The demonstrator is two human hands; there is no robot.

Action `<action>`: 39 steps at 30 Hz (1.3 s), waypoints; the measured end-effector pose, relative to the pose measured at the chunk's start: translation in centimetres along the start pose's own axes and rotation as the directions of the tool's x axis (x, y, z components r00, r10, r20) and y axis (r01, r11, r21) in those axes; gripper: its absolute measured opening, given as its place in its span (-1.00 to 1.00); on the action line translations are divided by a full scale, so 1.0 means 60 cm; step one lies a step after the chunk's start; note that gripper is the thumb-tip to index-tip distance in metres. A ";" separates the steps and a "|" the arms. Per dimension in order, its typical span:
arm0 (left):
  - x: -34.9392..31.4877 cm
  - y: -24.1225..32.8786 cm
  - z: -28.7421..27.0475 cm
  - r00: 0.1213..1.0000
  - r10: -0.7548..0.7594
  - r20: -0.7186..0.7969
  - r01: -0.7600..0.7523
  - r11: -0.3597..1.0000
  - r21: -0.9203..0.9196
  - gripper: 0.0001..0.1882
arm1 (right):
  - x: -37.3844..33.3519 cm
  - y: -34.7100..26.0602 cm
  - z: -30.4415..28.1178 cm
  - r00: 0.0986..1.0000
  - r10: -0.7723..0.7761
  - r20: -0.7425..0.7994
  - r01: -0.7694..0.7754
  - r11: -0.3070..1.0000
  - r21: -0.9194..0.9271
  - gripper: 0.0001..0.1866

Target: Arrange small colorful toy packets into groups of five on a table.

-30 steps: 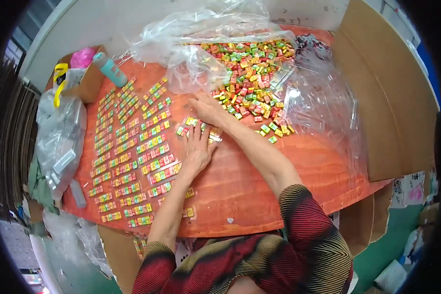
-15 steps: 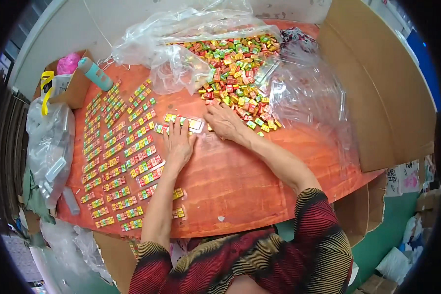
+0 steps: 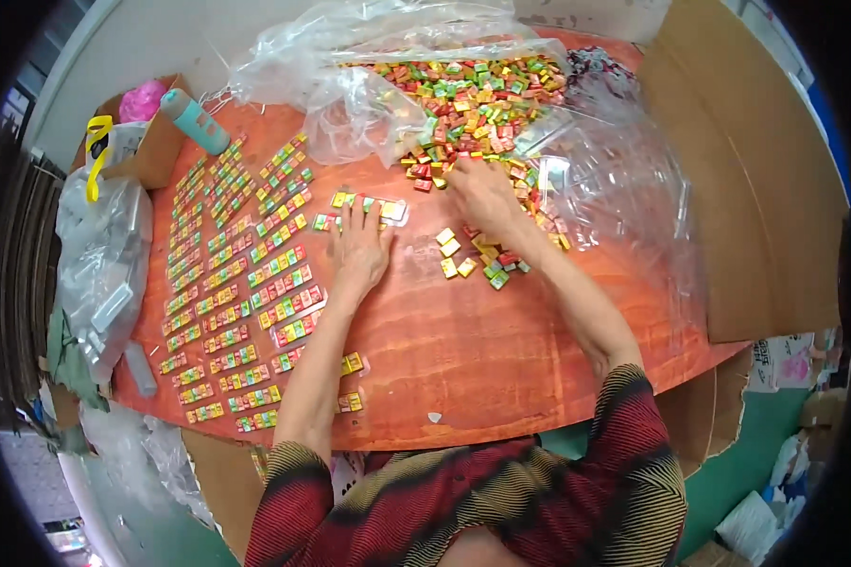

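Observation:
My left hand (image 3: 359, 253) lies with fingers stretched over a short row of small coloured packets (image 3: 330, 223) and a clear plastic tray (image 3: 402, 214) at mid-table. My right hand (image 3: 487, 197) is at the near edge of a big heap of small red, yellow and green packets (image 3: 482, 90). Its fingers are curled downward, and whatever is between them is hidden. Close below the right hand, several loose packets (image 3: 465, 267) lie apart from the heap. Many filled rows of packets (image 3: 279, 286) cover the left part of the orange table (image 3: 482, 369).
Clear plastic bags (image 3: 359, 123) drape over the heap's back and left. Stacked clear trays (image 3: 624, 189) lie to its right, before a tall cardboard sheet (image 3: 747, 180). A turquoise bottle (image 3: 196, 123) and a cardboard box (image 3: 156, 161) stand at the far left.
My right hand has moved a little right along the heap, and several packets now lie loose in front of it. My left hand stays on the row. The whole view has shifted slightly.

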State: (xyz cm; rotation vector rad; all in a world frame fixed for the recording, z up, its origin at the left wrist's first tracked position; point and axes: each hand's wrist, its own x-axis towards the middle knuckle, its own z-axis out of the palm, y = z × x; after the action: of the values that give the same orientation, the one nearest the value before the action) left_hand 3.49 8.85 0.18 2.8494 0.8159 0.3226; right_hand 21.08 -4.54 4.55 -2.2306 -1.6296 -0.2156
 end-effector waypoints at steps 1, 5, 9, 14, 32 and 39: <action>0.005 0.003 0.003 1.000 -0.021 0.006 0.021 1.000 -0.012 -0.46 | 0.005 0.008 0.011 0.997 0.010 -0.073 -0.006 0.998 0.060 -0.81; 0.028 0.020 0.013 0.991 -0.106 -0.086 0.110 0.993 0.042 -0.46 | 0.037 0.011 0.028 0.974 0.069 -0.218 -0.073 0.997 -0.011 -0.71; 0.048 0.027 0.026 0.938 -0.269 -0.217 0.291 0.954 0.077 -0.46 | 0.078 0.032 0.053 0.934 0.096 -0.345 -0.134 0.987 -0.089 -0.61; 0.062 0.036 0.016 0.927 -0.331 -0.177 0.353 0.929 0.114 -0.47 | 0.078 0.067 0.065 0.958 0.147 -0.247 -0.158 0.987 -0.022 -0.59; -0.074 0.132 0.032 0.979 0.176 -0.102 -0.197 0.946 -0.259 -0.44 | -0.103 -0.032 0.028 0.978 0.031 -0.207 -0.014 0.996 0.085 -0.74; -0.111 0.165 0.029 0.987 0.146 -0.061 -0.152 0.982 -0.116 -0.41 | -0.172 0.027 -0.014 0.768 0.468 -0.437 -0.542 0.839 -0.053 -0.73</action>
State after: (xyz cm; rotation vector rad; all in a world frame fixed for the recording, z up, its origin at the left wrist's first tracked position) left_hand 3.35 -3.18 -0.51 2.8042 0.5715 0.4507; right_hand 19.38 -14.45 1.52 -2.4500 -0.7721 -0.6480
